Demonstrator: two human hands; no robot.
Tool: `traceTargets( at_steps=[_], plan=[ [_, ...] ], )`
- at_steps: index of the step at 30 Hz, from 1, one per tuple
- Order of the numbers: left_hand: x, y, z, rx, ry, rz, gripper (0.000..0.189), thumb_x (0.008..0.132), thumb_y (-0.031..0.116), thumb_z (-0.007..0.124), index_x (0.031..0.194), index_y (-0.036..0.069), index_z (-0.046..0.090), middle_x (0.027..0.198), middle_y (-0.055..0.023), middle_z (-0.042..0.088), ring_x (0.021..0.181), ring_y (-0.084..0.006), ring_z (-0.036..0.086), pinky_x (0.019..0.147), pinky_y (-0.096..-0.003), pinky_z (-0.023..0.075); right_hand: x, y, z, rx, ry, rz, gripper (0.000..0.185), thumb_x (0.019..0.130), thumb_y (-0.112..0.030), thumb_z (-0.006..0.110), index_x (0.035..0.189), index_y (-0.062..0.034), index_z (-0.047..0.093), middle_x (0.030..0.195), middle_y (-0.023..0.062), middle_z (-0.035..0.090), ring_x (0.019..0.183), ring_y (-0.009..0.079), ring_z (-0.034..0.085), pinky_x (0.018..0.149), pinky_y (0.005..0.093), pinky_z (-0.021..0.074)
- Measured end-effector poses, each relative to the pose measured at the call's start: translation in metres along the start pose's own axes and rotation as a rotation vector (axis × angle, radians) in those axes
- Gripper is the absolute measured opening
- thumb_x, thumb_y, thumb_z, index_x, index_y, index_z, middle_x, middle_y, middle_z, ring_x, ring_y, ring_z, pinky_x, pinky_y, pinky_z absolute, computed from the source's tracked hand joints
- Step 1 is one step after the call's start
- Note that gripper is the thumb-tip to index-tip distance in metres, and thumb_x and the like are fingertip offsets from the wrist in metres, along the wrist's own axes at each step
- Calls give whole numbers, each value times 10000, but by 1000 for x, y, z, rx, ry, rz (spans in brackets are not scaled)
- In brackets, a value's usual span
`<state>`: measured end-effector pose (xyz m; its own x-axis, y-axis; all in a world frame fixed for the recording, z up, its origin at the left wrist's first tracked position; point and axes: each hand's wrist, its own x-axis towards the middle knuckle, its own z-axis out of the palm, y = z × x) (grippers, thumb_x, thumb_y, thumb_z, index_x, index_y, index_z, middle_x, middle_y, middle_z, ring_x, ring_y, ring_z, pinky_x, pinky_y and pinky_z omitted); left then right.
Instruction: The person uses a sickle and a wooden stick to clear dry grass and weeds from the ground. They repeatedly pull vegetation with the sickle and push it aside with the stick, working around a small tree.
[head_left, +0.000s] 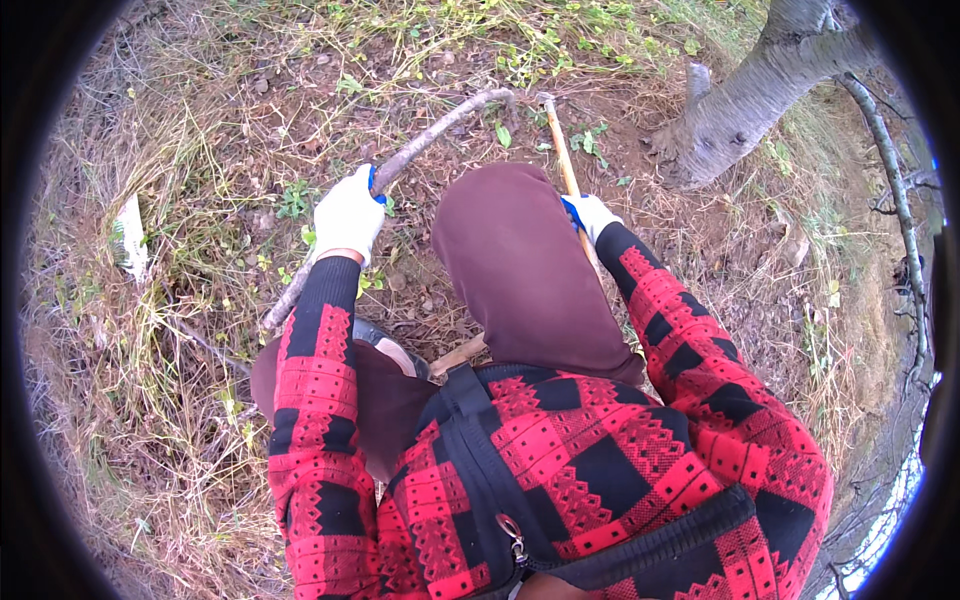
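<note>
My left hand (346, 217), in a white glove with blue on the fingers, is closed around a bent, bark-covered branch (435, 131). The branch runs from beside my left forearm up to a crook near the top middle. My right hand (591, 216), gloved alike, grips the pale wooden handle of a long-handled tool (559, 139). Its far end lies on the soil close to the branch's crook; the kind of tool cannot be told. My bent knee in maroon trousers is between the two hands. Part of the handle's lower length is hidden behind that knee.
A tree trunk (731, 124) with grey bark rises at the upper right, and a thin branch (896, 187) hangs beyond it. Dry grass (180, 390) covers the ground at the left, where a white object (132, 238) lies. A piece of wood (459, 354) is on the soil below my knee.
</note>
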<state>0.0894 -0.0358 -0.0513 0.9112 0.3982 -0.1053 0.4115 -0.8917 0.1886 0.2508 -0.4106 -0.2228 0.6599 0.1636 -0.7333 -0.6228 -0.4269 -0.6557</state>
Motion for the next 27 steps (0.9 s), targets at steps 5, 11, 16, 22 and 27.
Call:
traceTargets(
  at_steps=[5,11,16,22,27],
  plan=[
    [24,11,13,-20,68,-95,442,898,271,669,1302,111,590,1063,-175,710,1003,-381,680,859,-487,533,-6,27,-17,-313,117,-119,339,941,-339,696,872,-37,558,601,45,532,447,183,518,397,364,443],
    [29,-11,19,-66,78,-97,413,909,245,641,1295,106,596,1032,-187,715,985,-374,691,854,-488,534,-71,116,-30,-284,8,-170,306,956,-318,679,958,-50,530,623,36,531,447,173,514,395,344,414],
    [17,-20,5,12,150,-95,457,890,295,688,1307,127,606,1054,-170,715,994,-361,691,851,-477,537,-149,97,-55,-114,-37,117,258,970,-295,666,879,-124,494,593,-9,454,410,126,419,381,306,362],
    [-3,-41,-27,-188,278,-229,542,853,295,754,1337,106,597,1076,-179,724,973,-335,708,846,-424,541,-133,20,-36,184,31,-77,270,966,-292,677,903,-136,466,596,-14,445,411,123,416,379,309,379],
    [-22,-67,-35,-495,294,-265,581,821,134,804,1343,11,580,1040,-133,725,882,-174,674,831,-340,533,-84,-19,-11,266,279,-356,244,953,-206,688,937,-111,464,635,-9,448,434,117,450,374,303,403]
  ],
)
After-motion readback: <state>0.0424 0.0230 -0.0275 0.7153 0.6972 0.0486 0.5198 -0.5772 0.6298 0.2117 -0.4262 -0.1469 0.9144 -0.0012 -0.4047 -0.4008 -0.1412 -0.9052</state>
